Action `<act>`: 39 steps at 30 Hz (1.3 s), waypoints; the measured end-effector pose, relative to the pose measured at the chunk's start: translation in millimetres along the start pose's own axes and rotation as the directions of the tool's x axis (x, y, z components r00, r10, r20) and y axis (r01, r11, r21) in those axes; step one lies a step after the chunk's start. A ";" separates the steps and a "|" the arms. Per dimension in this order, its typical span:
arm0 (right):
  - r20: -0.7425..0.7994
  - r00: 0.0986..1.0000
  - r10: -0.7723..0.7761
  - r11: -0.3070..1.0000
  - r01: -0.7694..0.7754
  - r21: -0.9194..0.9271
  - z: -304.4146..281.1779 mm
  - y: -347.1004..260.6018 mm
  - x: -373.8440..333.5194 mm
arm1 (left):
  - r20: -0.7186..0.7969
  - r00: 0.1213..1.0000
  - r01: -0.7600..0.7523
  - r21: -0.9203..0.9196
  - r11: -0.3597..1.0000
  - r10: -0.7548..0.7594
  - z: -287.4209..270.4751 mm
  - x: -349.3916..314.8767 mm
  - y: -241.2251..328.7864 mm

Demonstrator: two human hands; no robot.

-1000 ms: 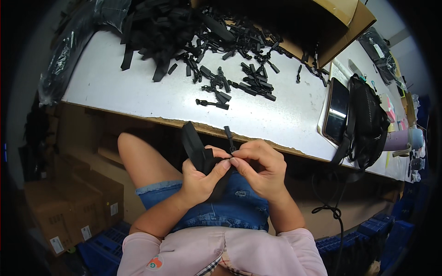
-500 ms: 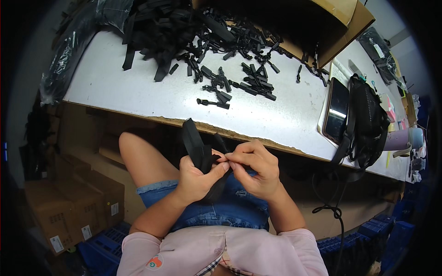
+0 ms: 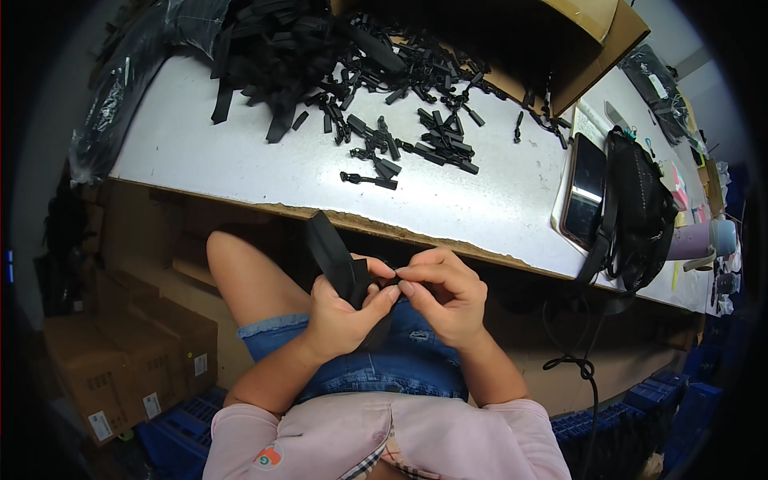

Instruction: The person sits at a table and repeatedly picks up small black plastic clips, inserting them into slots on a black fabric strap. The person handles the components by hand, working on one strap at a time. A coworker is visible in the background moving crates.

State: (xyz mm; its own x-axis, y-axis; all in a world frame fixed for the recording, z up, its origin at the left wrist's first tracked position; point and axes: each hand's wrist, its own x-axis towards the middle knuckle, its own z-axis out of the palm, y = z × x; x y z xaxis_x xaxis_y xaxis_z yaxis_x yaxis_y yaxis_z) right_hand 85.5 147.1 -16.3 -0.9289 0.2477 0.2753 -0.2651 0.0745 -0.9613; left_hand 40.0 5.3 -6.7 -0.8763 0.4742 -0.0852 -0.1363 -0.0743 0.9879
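Observation:
Over my lap, just in front of the table edge, my two hands meet at the fingertips. My left hand [image 3: 348, 312] is closed on a folded black fabric strap [image 3: 334, 254], whose flat end sticks up toward the table. Thumb and forefinger of my right hand [image 3: 444, 298] pinch together at a small dark part against the left fingertips; the fingers hide most of it. On the table beyond lie many small black pieces [image 3: 450, 146] with thin looped or hooked ends. One such piece [image 3: 370, 181] rests closest to me.
Black straps [image 3: 276, 68] pile up at the table's far left, beside a plastic-wrapped bundle [image 3: 120, 112]. An open cardboard box [image 3: 616, 48] stands at the back. To the right are a phone [image 3: 586, 192], a black bag [image 3: 640, 208] and a lilac cup [image 3: 692, 242]. Cartons [image 3: 120, 360] sit lower left.
The strap in my left hand has tilted a little to the left and lower. The dark narrow piece that stood up between my hands has dropped lower. My fingertips stay together.

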 end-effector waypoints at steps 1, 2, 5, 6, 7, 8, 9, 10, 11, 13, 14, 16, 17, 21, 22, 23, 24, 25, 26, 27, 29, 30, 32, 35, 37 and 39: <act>0.037 0.998 -0.048 0.995 0.051 -0.086 -1.5 -1.4 1.2 | 0.017 1.000 -0.008 0.050 0.999 0.008 -1.5 -0.1 0.8; 0.078 0.993 -0.092 0.980 0.104 -0.170 -4.2 -3.8 3.7 | 0.034 0.999 -0.018 0.100 0.995 0.014 -3.4 0.2 2.4; 0.147 0.978 -0.148 0.957 0.179 -0.229 -7.5 -4.9 6.6 | 0.083 0.995 -0.077 0.203 0.976 0.061 -6.0 2.3 6.0; 0.158 0.975 -0.156 0.957 0.189 -0.219 -7.9 -4.8 6.7 | 0.099 0.992 -0.102 0.229 0.968 0.081 -6.2 2.8 6.5; 0.135 0.983 -0.125 0.973 0.148 -0.177 -7.7 -4.3 6.2 | 0.076 0.993 -0.108 0.179 0.978 0.096 -5.5 2.2 5.4; 0.112 0.989 -0.092 0.985 0.107 -0.133 -7.3 -3.7 4.7 | 0.052 0.993 -0.115 0.128 0.985 0.109 -3.7 1.2 3.0; 0.092 0.994 -0.058 0.994 0.066 -0.089 -6.8 -2.9 2.8 | 0.027 0.992 -0.123 0.077 0.989 0.121 -2.3 0.5 0.8; 0.039 0.999 -0.030 0.999 0.031 -0.032 -4.4 -1.3 -0.7 | 0.021 0.992 -0.126 0.066 0.990 0.125 -0.8 0.4 -1.3; -0.012 1.000 0.002 1.000 -0.002 0.027 0.3 1.1 -5.0 | 0.014 0.992 -0.130 0.054 0.990 0.129 0.4 0.5 -3.2; -0.036 0.999 -0.024 1.000 0.024 0.012 1.7 2.5 -6.5 | 0.016 0.991 -0.137 0.050 0.989 0.136 0.5 0.5 -4.8; -0.006 0.997 -0.082 0.995 0.082 -0.062 -0.4 2.5 -5.1 | 0.025 0.990 -0.140 0.057 0.988 0.139 -0.4 0.5 -5.1; 0.025 0.991 -0.129 0.982 0.131 -0.133 -1.3 1.2 -4.1 | 0.035 0.991 -0.129 0.049 0.990 0.128 -0.6 0.6 -4.7; 0.022 0.993 -0.120 0.984 0.122 -0.132 -0.8 -0.8 -3.7 | 0.037 0.993 -0.115 0.033 0.993 0.113 0.1 0.6 -3.5; -0.141 0.989 0.033 0.996 -0.021 0.085 11.1 -0.9 -10.4 | 0.063 0.977 -0.208 0.096 0.973 0.203 -1.9 3.6 -2.7; -0.131 0.991 0.030 0.997 -0.019 0.080 11.5 0.1 -12.1 | 0.050 0.972 -0.231 0.075 0.970 0.228 -1.1 3.6 -3.5; -0.122 0.992 0.027 0.997 -0.017 0.076 11.8 1.2 -13.5 | 0.037 0.967 -0.254 0.056 0.966 0.252 0.7 3.7 -4.6; -0.112 0.993 0.024 0.997 -0.016 0.071 12.1 2.0 -14.1 | 0.022 0.961 -0.277 0.036 0.960 0.276 1.6 3.8 -5.9; -0.108 0.993 0.039 0.994 -0.028 0.104 12.3 2.2 -13.9 | 0.016 0.957 -0.290 0.026 0.957 0.290 1.9 4.2 -8.2; -0.103 0.993 0.054 0.990 -0.040 0.137 13.0 2.6 -12.8 | 0.009 0.953 -0.303 0.016 0.953 0.303 2.0 4.8 -11.0; -0.097 0.993 0.069 0.984 -0.052 0.170 13.2 2.8 -11.7 | 0.002 0.949 -0.316 0.006 0.949 0.316 2.1 5.0 -12.4; -0.031 0.984 0.178 0.915 -0.154 0.373 10.5 3.0 -9.7 | 0.061 0.993 -0.087 -0.173 0.981 0.099 -2.9 2.6 -6.4; 0.011 0.974 0.225 0.861 -0.204 0.466 8.3 3.0 -8.6 | 0.105 0.994 0.035 -0.255 0.966 -0.008 -4.6 2.0 -4.2; 0.134 0.944 0.300 0.763 -0.322 0.560 3.1 5.1 -7.6 | 0.127 0.992 0.044 -0.278 0.959 -0.009 -4.7 3.0 -3.6; 0.282 0.876 0.391 0.667 -0.481 0.568 -6.4 6.2 -4.1 | 0.148 0.989 0.041 -0.268 0.963 -0.001 -3.4 4.0 -3.1; 0.302 0.849 0.433 0.645 -0.526 0.554 -7.5 5.5 -3.6 | 0.155 0.988 0.038 -0.251 0.967 0.001 -3.5 4.6 -3.2; 0.262 0.850 0.457 0.645 -0.519 0.561 -4.9 3.8 -5.2 | 0.162 0.987 0.042 -0.241 0.970 -0.002 -4.5 5.4 -4.2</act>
State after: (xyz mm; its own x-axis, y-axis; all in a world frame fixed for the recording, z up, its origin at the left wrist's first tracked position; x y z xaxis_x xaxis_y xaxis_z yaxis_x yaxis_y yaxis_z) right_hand 90.6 150.8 -21.5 -0.9786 -0.0082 -0.2058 0.1661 -0.6224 -0.7648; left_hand 33.7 4.2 -11.9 -0.7896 0.6101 -0.0653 -0.2801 -0.2638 0.9230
